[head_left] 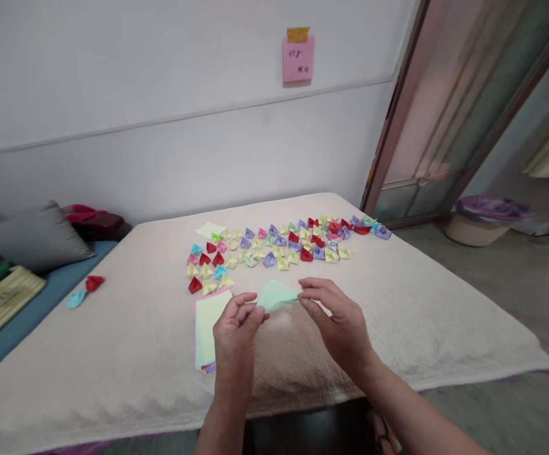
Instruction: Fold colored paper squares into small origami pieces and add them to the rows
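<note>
1. The green paper (277,296) is between the two hands, over the near half of the tabletop (426,316). It looks lifted off the cloth, though the gap beneath cannot be told.
2. It is folded to a roughly triangular outline, one blunt corner aimed at the far edge. Its long axis runs across the hands, from lower left to a narrow tip at the right, with the right end pointing slightly towards the far edge.
3. The left hand (239,325) is clamped on the paper's left end: the thumb lies on the near face, and the other fingers are curled beside and behind it.
4. The right hand (338,316) has its thumb and fingertips together on the narrow right tip, the palm clear of the sheet. How firmly it pinches cannot be told.
5. Both hands touch the paper, so neither is the nearer; the left one overlaps more of it. The blunt far corner and the middle are uncovered, and the lower fold stretches from grip to grip.
6. Just beside the left hand, towards the left edge, lies a stack of paper sheets (205,322), partly hidden by that hand.
7. Beyond the hands, towards the far edge, folded paper pieces (281,263) stand in uneven rows. A red piece (95,283) and a blue piece (76,299) lie apart, near the left edge.
</note>
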Motion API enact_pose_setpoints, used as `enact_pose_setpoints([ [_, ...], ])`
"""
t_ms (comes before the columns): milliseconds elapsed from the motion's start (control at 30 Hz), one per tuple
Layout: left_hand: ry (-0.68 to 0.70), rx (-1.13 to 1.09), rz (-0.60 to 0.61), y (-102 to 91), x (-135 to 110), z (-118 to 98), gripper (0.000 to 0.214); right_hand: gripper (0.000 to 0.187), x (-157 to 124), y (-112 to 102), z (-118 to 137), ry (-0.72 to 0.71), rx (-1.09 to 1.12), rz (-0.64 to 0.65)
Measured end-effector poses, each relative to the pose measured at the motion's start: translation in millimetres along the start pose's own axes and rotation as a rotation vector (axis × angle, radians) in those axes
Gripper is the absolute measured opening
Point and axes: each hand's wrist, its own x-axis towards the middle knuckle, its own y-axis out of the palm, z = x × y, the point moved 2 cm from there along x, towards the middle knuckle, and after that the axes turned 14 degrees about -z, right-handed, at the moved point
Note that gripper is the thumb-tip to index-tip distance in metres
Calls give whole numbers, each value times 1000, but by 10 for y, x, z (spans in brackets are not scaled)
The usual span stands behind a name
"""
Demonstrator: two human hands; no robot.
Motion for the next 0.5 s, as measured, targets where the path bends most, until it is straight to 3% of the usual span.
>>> enact_pose_setpoints([
  [133, 8, 9, 11, -6, 7, -36, 25, 12, 35, 28, -55, 305, 171, 143],
  [233, 27, 20, 22, 0, 5, -67, 23, 12, 25, 50, -114, 543, 238, 180],
  [500, 16, 26, 77, 0, 4, -71, 23, 16, 36, 41, -67, 687, 387, 126],
])
